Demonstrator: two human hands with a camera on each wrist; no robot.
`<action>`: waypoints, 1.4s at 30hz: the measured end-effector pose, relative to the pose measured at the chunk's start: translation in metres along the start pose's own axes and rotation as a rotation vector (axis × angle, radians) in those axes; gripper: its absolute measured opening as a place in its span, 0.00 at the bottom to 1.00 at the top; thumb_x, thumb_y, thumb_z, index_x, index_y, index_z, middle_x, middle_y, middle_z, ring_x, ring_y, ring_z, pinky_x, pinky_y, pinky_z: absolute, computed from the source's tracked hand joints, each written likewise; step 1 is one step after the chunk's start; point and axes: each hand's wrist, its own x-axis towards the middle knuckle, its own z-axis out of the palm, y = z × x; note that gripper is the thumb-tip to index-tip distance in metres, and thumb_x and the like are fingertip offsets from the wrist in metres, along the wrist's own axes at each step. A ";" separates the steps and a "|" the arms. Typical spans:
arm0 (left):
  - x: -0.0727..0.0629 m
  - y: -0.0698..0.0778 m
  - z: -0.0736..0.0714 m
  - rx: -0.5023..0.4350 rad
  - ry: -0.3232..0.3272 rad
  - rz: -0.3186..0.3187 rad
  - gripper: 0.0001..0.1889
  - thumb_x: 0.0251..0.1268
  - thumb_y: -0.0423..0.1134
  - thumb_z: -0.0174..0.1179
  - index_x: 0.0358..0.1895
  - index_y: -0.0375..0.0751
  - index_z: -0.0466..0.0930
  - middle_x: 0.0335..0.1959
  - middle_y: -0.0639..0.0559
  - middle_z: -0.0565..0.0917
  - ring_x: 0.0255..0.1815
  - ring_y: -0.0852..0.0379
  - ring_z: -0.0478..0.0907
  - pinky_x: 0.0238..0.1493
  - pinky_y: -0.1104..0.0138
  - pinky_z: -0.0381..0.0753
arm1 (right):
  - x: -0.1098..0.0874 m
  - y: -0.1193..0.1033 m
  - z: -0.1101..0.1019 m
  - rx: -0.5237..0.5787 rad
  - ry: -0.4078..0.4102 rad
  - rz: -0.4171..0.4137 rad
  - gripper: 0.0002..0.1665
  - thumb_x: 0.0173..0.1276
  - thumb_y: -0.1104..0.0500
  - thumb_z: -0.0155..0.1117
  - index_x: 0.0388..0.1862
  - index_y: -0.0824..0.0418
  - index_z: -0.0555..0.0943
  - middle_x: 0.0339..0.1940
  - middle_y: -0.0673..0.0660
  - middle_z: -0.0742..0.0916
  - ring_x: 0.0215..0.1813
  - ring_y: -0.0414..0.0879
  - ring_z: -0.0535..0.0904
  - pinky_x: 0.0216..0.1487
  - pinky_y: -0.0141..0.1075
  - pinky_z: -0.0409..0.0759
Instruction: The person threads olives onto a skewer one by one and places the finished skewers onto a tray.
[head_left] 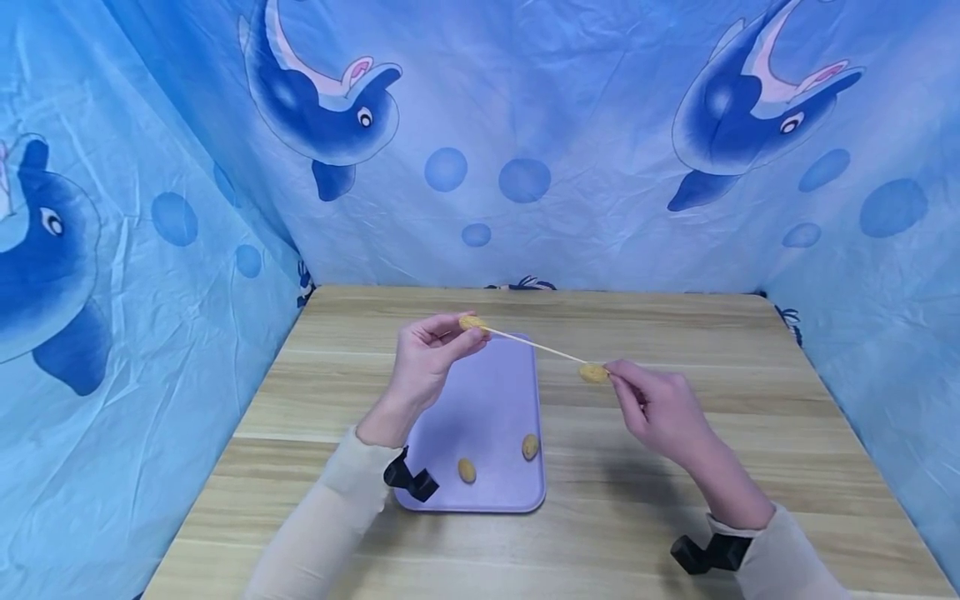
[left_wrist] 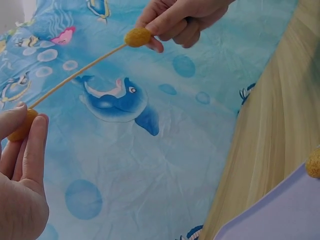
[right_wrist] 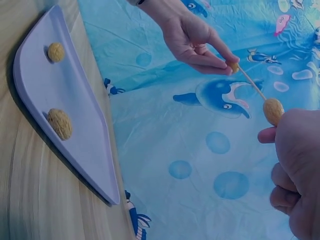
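A thin wooden skewer (head_left: 536, 343) spans the gap between the two hands above the tray. My left hand (head_left: 431, 354) pinches a wrinkled yellow-brown oval piece (head_left: 472, 323) between thumb and fingers, at the skewer's left end. A second oval piece (head_left: 595, 372) is at the skewer's right end, just beyond the right fingertips. My right hand (head_left: 663, 408) pinches what appears to be the skewer's end behind that piece; the fingers hide the exact grip. In the right wrist view this nearer piece (right_wrist: 273, 111) shows whole, outside the fingers.
Below the hands, a purple tray (head_left: 480, 400) lies on the wood-grain table (head_left: 600, 542). Two more oval pieces rest in it, one (head_left: 467, 471) near its front and another (head_left: 530, 447) by its right rim. Blue dolphin-print sheets (head_left: 480, 108) enclose the table's back and sides.
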 end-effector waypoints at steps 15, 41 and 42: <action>0.003 -0.001 0.000 0.030 -0.052 -0.014 0.27 0.68 0.14 0.58 0.44 0.55 0.93 0.40 0.58 0.93 0.40 0.61 0.93 0.50 0.68 0.93 | -0.001 0.002 0.004 0.155 -0.123 0.112 0.15 0.71 0.75 0.64 0.38 0.54 0.84 0.16 0.41 0.68 0.20 0.24 0.54 0.16 0.18 0.55; -0.003 -0.023 0.002 0.013 -0.068 -0.063 0.24 0.68 0.15 0.61 0.37 0.53 0.93 0.42 0.58 0.93 0.40 0.62 0.92 0.51 0.68 0.94 | 0.007 -0.011 0.015 0.153 -0.188 0.180 0.14 0.74 0.74 0.63 0.37 0.55 0.84 0.16 0.40 0.67 0.19 0.24 0.54 0.15 0.20 0.56; -0.003 -0.023 0.002 0.014 -0.062 -0.068 0.24 0.68 0.15 0.61 0.37 0.53 0.93 0.42 0.58 0.93 0.40 0.62 0.92 0.51 0.68 0.94 | 0.007 -0.011 0.016 0.152 -0.186 0.182 0.14 0.74 0.74 0.63 0.37 0.55 0.84 0.15 0.40 0.67 0.19 0.24 0.54 0.14 0.19 0.56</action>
